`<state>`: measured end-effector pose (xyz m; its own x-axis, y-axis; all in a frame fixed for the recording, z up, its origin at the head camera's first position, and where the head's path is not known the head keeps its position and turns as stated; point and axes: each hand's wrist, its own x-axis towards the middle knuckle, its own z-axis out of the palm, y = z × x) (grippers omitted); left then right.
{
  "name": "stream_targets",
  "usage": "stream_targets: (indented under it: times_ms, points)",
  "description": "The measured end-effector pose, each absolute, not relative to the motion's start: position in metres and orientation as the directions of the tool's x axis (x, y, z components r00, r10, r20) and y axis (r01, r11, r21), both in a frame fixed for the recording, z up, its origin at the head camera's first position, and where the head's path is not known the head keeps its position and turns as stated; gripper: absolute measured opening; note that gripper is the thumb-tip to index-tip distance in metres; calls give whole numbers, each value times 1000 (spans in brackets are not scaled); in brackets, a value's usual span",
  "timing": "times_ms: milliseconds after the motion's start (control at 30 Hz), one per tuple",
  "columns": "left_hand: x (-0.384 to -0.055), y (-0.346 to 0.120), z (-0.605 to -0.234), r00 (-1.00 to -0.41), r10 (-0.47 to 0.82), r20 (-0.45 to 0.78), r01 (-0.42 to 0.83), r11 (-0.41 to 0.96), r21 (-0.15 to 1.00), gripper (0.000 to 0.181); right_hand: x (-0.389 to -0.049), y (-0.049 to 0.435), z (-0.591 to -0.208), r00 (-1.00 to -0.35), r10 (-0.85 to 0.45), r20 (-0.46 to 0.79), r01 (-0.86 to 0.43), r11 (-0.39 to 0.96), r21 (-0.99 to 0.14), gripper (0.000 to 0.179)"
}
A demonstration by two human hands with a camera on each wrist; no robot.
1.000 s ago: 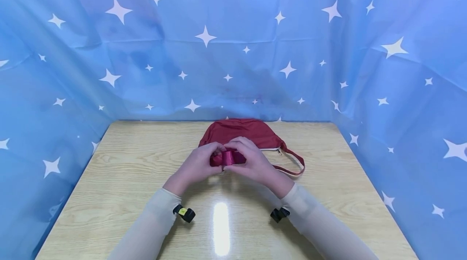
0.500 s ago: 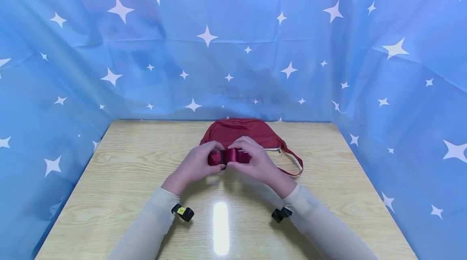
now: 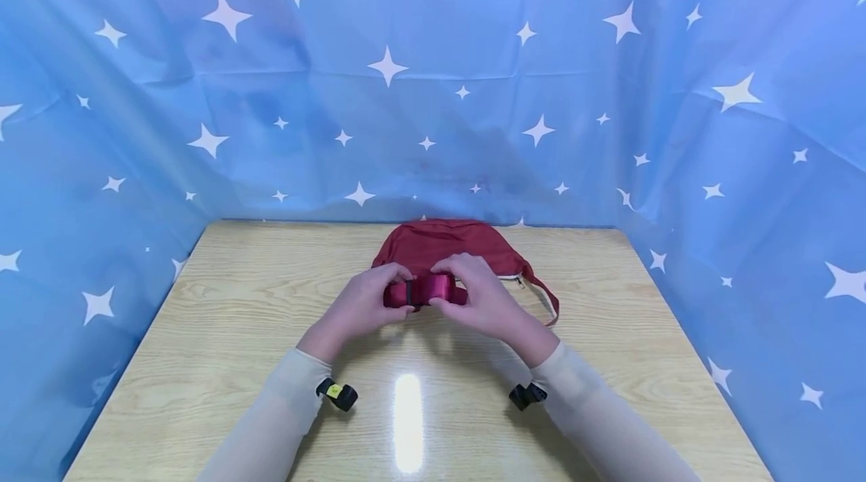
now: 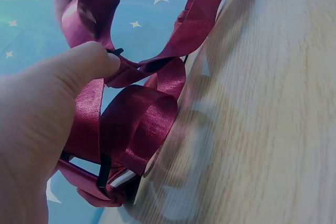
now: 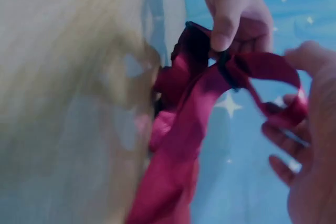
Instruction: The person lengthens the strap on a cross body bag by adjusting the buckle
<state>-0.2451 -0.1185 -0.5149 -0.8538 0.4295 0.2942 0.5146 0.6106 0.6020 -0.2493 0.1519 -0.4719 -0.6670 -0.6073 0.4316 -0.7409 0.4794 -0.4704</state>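
A dark red strap (image 3: 434, 288) with a black slide buckle (image 5: 227, 72) stretches between both hands in front of a red fabric bag (image 3: 446, 241). My left hand (image 3: 365, 298) pinches the strap at the buckle, thumb (image 4: 94, 61) over the webbing. My right hand (image 3: 482, 303) holds a loop of strap (image 5: 289, 90) on the other side of the buckle, thumb and fingers around the loop. In the left wrist view, more webbing hangs in folds (image 4: 142, 124) below the thumb, near a second black buckle (image 4: 104, 174).
The bag lies at the back of the wooden table (image 3: 284, 301), its zipper (image 3: 519, 281) facing front and a strap end (image 3: 546, 298) curving down on the right. A blue curtain with white stars (image 3: 386, 113) surrounds the table's back and sides.
My right hand has shifted slightly right, drawing the strap loop out from the left hand. The black buckle now shows between the hands. My left hand has barely moved.
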Motion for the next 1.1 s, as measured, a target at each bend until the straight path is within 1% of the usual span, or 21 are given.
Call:
stream_targets:
  times_ms: [67, 133, 200, 300, 433, 633, 800, 867, 967, 1100]
  points:
    - [-246, -118, -515, -850, 436, 295, 521, 618, 588, 52, -249, 146, -467, -675, -630, 384, -737, 555, -386, 50]
    - [-246, -118, -516, -845, 443, 299, 530, 626, 572, 53, -249, 139, -463, -669, -654, 353, -743, 605, -287, 53]
    - [-247, -117, -516, -841, 450, 301, 538, 631, 560, 52, -248, 134, -461, -660, -673, 335, -748, 628, -212, 50]
    - [-247, -117, -517, -838, 457, 299, 541, 626, 561, 51, -246, 130, -459, -654, -678, 336, -751, 637, -174, 42]
    - [-246, -118, -516, -849, 446, 284, 522, 619, 587, 50, -246, 133, -461, -655, -652, 382, -753, 606, -256, 37]
    - [-245, -123, -515, -867, 419, 271, 492, 629, 602, 51, -250, 146, -468, -632, -602, 488, -775, 489, -400, 35]
    - [-247, -127, -517, -874, 411, 259, 479, 638, 604, 50, -248, 158, -469, -656, -545, 522, -753, 432, -496, 38]
    - [-248, -129, -517, -876, 410, 254, 475, 642, 602, 50, -248, 161, -468, -676, -541, 501, -734, 433, -523, 38]
    - [-248, -128, -517, -876, 415, 245, 473, 647, 598, 50, -249, 164, -467, -710, -564, 420, -698, 491, -521, 42]
    - [-248, -126, -515, -874, 423, 240, 477, 651, 590, 50, -251, 158, -467, -737, -613, 285, -670, 608, -426, 52]
